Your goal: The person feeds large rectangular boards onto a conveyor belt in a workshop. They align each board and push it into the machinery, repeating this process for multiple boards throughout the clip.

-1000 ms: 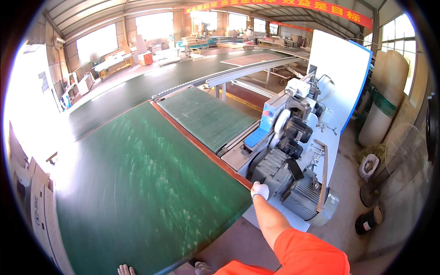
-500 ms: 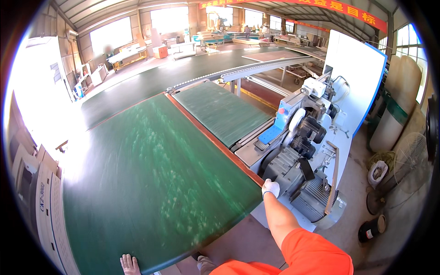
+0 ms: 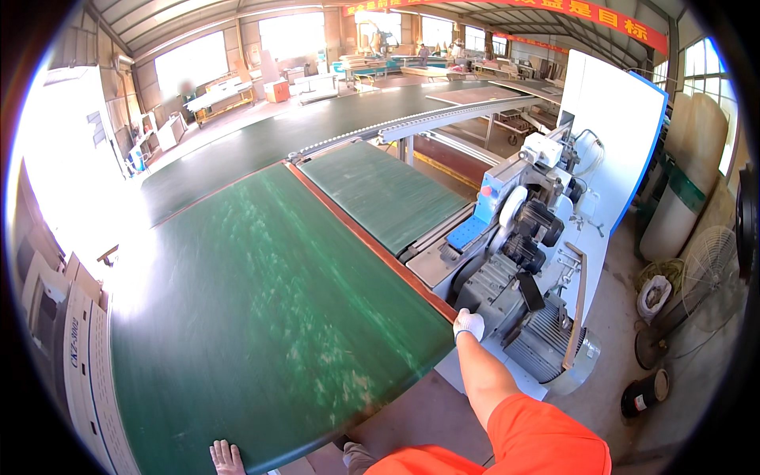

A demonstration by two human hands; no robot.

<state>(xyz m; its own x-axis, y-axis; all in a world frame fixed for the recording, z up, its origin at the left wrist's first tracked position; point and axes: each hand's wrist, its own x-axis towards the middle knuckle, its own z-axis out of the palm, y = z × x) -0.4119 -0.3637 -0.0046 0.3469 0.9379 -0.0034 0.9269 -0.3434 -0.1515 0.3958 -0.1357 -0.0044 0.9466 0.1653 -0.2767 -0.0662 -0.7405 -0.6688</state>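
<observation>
A wide green conveyor belt point(image 3: 237, 317) with pale scuff marks fills the space before me. My left hand point(image 3: 227, 457) is bare and rests on its near rounded edge, fingers stretched out flat. At the belt's near right corner, my right hand point(image 3: 469, 324), in a white glove, has its fingers curled at the end of a red-brown strip point(image 3: 372, 244). That strip runs along the belt's right side. Close beside the right hand stands a grey motor and gearbox point(image 3: 495, 289) of a machine. The right fingertips are partly hidden.
Beyond the strip lies a smaller green belt point(image 3: 384, 190). A long dark belt point(image 3: 285, 131) crosses behind, carrying a brownish panel point(image 3: 483, 94). A white machine panel point(image 3: 609, 119), a fan point(image 3: 708, 261) and a black bucket point(image 3: 645, 393) stand right; a white cabinet point(image 3: 83, 372) stands left.
Both hands stay almost where they were. The scuff marks on the green belt and the brownish panel on the far belt have shifted slightly.
</observation>
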